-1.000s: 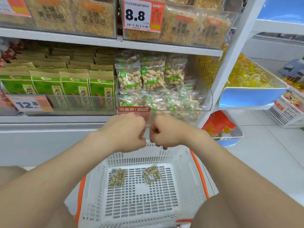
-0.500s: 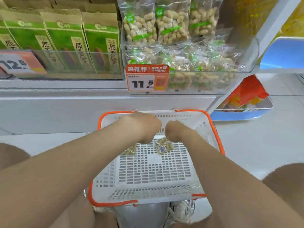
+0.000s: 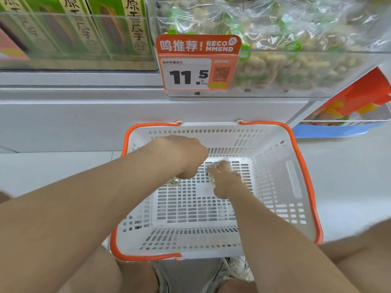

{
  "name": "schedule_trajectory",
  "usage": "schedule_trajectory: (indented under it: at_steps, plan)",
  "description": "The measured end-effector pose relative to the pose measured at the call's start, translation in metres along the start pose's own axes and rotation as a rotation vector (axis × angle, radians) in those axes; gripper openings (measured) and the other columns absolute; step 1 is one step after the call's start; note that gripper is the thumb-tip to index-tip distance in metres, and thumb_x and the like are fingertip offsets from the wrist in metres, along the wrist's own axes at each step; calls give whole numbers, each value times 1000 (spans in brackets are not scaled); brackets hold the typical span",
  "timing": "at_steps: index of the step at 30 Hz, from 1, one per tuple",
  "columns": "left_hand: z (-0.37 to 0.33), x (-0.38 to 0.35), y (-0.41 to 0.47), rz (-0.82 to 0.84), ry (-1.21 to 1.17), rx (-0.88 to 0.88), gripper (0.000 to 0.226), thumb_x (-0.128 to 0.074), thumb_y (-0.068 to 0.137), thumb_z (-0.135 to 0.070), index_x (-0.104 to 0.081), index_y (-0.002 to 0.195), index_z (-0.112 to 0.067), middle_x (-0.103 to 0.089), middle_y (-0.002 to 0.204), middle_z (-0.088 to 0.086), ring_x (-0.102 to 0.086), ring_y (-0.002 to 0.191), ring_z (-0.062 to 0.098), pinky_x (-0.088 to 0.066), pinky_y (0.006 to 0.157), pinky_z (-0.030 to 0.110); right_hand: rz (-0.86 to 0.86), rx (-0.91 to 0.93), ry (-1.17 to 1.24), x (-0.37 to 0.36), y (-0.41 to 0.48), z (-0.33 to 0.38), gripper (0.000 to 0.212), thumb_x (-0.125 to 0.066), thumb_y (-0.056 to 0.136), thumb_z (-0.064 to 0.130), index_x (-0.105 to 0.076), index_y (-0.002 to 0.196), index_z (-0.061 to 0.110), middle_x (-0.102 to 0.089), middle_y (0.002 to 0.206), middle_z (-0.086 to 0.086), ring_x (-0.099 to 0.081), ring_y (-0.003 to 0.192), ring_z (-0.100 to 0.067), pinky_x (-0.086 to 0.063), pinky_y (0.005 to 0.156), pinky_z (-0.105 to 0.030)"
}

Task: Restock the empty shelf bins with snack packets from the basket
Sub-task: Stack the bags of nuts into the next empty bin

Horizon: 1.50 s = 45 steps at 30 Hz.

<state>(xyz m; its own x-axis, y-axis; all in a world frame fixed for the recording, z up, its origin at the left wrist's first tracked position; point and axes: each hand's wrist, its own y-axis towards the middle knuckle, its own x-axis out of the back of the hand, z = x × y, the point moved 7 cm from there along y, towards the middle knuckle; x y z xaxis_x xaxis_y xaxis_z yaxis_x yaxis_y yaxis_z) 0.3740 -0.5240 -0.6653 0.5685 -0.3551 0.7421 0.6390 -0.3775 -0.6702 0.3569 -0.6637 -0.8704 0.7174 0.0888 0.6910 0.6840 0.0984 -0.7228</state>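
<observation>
A white basket with an orange rim (image 3: 304,166) stands on the floor below the shelf. Both my hands reach down into it. My right hand (image 3: 225,178) lies on a small clear snack packet (image 3: 212,166) on the basket floor, with its fingers curled round it. My left hand (image 3: 182,158) hangs knuckles-up with its fingers curled under and hidden. A second small packet (image 3: 174,180) peeks out under its wrist side. Whether the left hand holds it is hidden. The clear shelf bin (image 3: 317,70) above is full of peanut packets.
An orange price tag reading 11.5 (image 3: 198,66) hangs on the bin's front. Green seed packs (image 3: 110,28) stand in the bin to the left. A blue tray with an orange packet (image 3: 347,115) sits at the right. My knees and shoes flank the basket.
The view has tilted down and moved closer to the basket. Both hands have dropped from the basket's far rim to its floor, and the right hand now covers the right packet.
</observation>
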Motion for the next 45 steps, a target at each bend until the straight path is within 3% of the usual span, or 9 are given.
schedule_trajectory:
  at_steps: [6,11,16,20,25,31,37,41,45]
  plan:
    - [6,-7,4,19,-20,13,28,-51,104,-20,-63,129,-22,-62,116,4,-68,97,26,-53,71,37,-82,83,-73,-7,-1,18,81,-86,79,18,-35,140,36,-19,148,-15,-58,104,-39,-54,90,-45]
    - [9,-6,2,16,-9,24,29,-51,103,-15,-63,129,-21,-61,121,6,-64,91,25,-48,69,35,-112,53,-161,-6,-6,26,67,-75,89,16,-36,141,28,-46,136,-8,-55,114,-35,-48,90,-40]
    - [11,3,-15,68,-28,57,50,-51,100,0,-55,145,-21,-58,138,8,-57,99,26,-49,80,36,26,140,511,18,-24,40,40,-59,93,55,-53,120,26,-64,104,0,-63,85,-23,-51,74,-37]
    - [14,21,-41,85,-32,70,74,-67,95,1,-40,158,-26,-48,153,1,-56,131,25,-47,87,32,113,251,807,65,-60,63,19,-58,97,30,-63,97,11,-62,84,-7,-64,63,-24,-44,52,-31]
    - [27,32,-66,60,-93,114,89,-90,77,-13,-46,151,-34,-52,143,-1,-57,124,26,-54,94,40,164,379,964,126,-131,81,10,-58,93,18,-63,95,9,-64,72,-7,-67,64,-36,-35,49,-31]
    - [44,76,-117,-116,-312,97,74,-102,60,-29,-57,118,-35,-55,108,-11,-58,97,15,-52,82,33,0,510,1046,183,-202,84,14,-56,91,12,-65,100,6,-70,83,-9,-69,63,-36,-41,48,-30]
    - [54,119,-158,-350,-640,-3,52,-99,66,-39,-70,108,-32,-74,89,-4,-71,69,9,-60,63,30,-430,538,1180,241,-252,52,33,-74,84,50,-73,102,22,-70,74,7,-60,58,-18,-45,55,-28]
    - [52,156,-178,-698,-826,-47,49,-94,76,-31,-71,119,-29,-74,73,1,-74,66,23,-65,63,43,-797,637,1181,289,-279,29,23,-86,86,35,-70,95,22,-36,57,18,-36,57,-6,-31,55,-22]
    - [48,177,-191,-872,-1097,-91,55,-92,79,-23,-69,128,-30,-73,104,-5,-77,69,23,-66,64,45,-902,753,1075,340,-300,23,32,-91,80,40,-62,75,27,-43,59,2,-39,60,-8,-33,52,-35]
